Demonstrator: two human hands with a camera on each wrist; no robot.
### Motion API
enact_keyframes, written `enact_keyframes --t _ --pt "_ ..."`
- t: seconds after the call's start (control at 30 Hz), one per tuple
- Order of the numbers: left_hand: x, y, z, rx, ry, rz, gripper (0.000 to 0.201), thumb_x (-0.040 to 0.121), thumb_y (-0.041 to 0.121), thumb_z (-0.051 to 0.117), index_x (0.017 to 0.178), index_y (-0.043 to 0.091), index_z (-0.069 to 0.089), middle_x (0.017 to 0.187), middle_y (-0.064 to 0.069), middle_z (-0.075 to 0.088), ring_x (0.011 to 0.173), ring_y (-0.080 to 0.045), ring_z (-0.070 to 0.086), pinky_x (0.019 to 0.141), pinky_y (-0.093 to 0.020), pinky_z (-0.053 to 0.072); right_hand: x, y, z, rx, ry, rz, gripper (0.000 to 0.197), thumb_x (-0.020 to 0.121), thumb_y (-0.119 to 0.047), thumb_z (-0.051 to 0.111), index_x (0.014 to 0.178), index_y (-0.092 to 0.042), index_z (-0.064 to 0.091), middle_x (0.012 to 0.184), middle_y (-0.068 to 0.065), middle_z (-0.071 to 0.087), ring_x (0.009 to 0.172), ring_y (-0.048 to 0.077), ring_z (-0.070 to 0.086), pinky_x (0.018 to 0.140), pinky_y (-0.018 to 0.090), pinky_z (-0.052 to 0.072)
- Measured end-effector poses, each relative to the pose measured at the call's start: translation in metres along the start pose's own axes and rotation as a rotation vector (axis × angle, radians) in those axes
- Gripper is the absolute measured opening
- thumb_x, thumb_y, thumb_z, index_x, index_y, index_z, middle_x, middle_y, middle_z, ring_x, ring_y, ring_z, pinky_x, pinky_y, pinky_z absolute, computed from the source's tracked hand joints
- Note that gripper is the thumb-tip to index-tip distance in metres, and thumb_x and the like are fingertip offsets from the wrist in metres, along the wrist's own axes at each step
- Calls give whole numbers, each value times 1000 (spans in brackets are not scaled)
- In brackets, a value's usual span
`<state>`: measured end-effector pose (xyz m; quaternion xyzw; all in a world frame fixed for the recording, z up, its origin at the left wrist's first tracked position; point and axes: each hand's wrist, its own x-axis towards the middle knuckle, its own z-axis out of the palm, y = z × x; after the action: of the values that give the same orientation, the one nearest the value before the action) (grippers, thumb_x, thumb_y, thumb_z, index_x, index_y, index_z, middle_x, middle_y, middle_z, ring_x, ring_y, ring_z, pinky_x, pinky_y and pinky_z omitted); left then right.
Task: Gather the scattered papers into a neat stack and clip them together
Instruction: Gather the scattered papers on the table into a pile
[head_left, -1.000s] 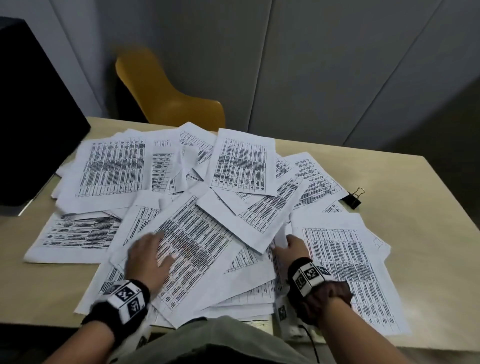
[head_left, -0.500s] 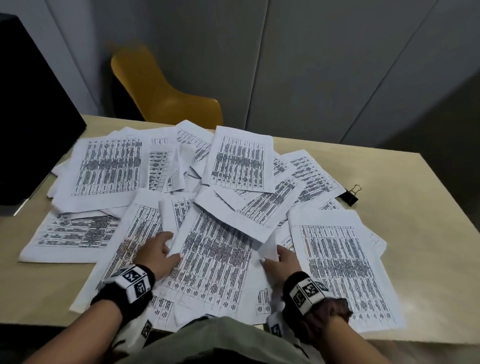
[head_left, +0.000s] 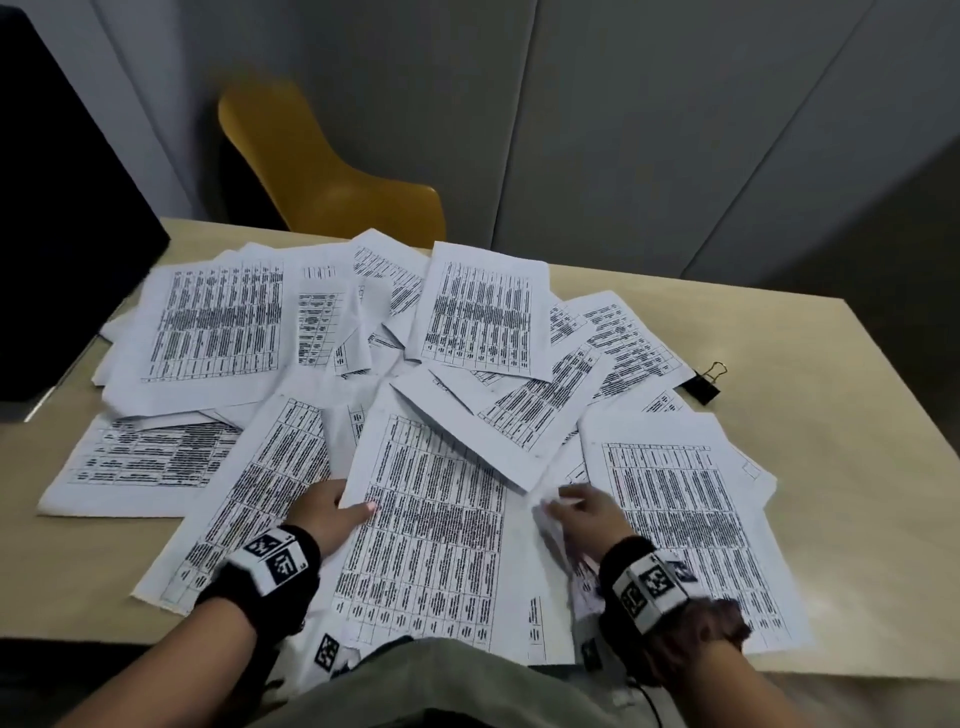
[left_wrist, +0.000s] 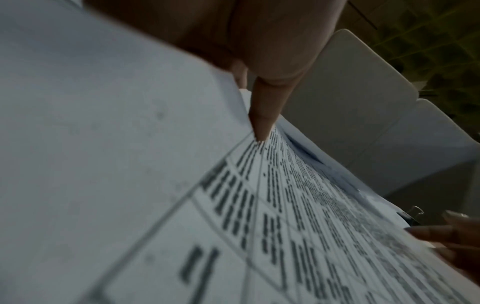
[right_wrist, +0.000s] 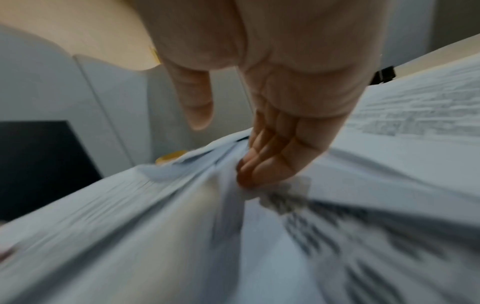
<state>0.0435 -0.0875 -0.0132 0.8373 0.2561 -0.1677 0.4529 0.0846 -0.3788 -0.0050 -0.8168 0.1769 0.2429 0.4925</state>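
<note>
Several printed sheets (head_left: 483, 317) lie scattered and overlapping on a beige table (head_left: 841, 457). One large sheet (head_left: 431, 535) lies foremost, hanging over the near edge. My left hand (head_left: 332, 514) pinches its left edge, thumb (left_wrist: 262, 115) on top and fingers hidden beneath. My right hand (head_left: 587, 512) is at its right side. The straight fingers (right_wrist: 265, 162) push into a bunched fold of paper (right_wrist: 202, 205), with the thumb (right_wrist: 197, 102) held clear. A black binder clip (head_left: 706, 382) sits on the table right of the papers, apart from both hands.
A black monitor (head_left: 62, 234) stands at the table's far left, close to the papers. A yellow chair (head_left: 322, 176) is behind the table, in front of grey wall panels. Bare tabletop shows on the right past the clip. My lap (head_left: 441, 686) is under the near edge.
The foremost sheet has turned from a slant to nearly square to me. My left hand went from flat on top to pinching its edge. My right hand pushed inward and bunched the paper.
</note>
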Motion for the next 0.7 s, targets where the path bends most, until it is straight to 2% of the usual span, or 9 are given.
enact_keyframes --t 0.07,0.13,0.2,0.27,0.33,0.37,0.47,0.6,0.7 --pt "0 -3 -3 -45 30 -34 29 88 18 61 113 4 63 108 -12 67 93 -26 59 83 -30 43 16 -12 -10 251 106 63 25 86 -22 62 103 -7 51 74 13 57 49 18 55 40 21 47" --pt "0 -7 -3 -90 59 -67 29 90 18 58 115 4 61 111 -13 65 95 -26 58 83 -30 41 37 -23 -13 372 164 132 29 86 -25 63 97 0 53 69 15 58 49 22 55 52 33 54" --pt "-2 -9 -3 -138 67 -94 29 91 17 55 117 4 58 107 -10 64 96 -26 56 84 -30 40 52 -32 -9 312 188 145 43 81 -27 68 95 11 56 74 20 61 64 28 57 70 43 52" --pt "-3 -11 -4 -182 65 -119 28 93 17 52 118 5 57 98 -4 61 94 -24 54 82 -31 38 58 -40 -4 268 238 117 46 77 -23 72 100 15 59 72 23 60 65 30 56 71 39 49" --pt "-3 -15 -7 -205 75 -133 28 93 17 51 118 7 56 102 -4 60 95 -23 53 84 -32 37 62 -44 0 128 283 59 31 76 -16 73 89 12 65 73 23 63 69 33 60 77 37 50" --pt "-3 -16 -9 -209 84 -135 27 93 18 51 118 8 56 105 -6 60 96 -24 53 85 -32 37 60 -45 0 60 283 44 18 77 -13 71 75 4 66 69 18 62 67 28 59 78 35 49" --pt "-2 -21 -13 -222 127 -119 24 92 17 53 114 10 59 108 -6 61 96 -24 55 84 -32 39 54 -30 -2 -53 198 10 33 77 -8 69 51 -13 49 54 6 49 62 21 48 67 31 44" --pt "-2 -19 -12 -257 110 -86 18 93 22 51 104 10 58 105 -5 60 97 -23 53 84 -32 38 29 -10 -14 -223 27 -46 31 80 -2 64 59 -19 50 61 1 54 63 18 51 61 22 41" --pt "1 -17 -9 -290 75 -89 27 93 35 49 96 10 60 90 -5 55 81 -18 48 64 -26 33 21 -4 -24 -396 -68 -76 16 83 -3 59 74 -15 58 71 0 60 65 16 56 63 22 47"
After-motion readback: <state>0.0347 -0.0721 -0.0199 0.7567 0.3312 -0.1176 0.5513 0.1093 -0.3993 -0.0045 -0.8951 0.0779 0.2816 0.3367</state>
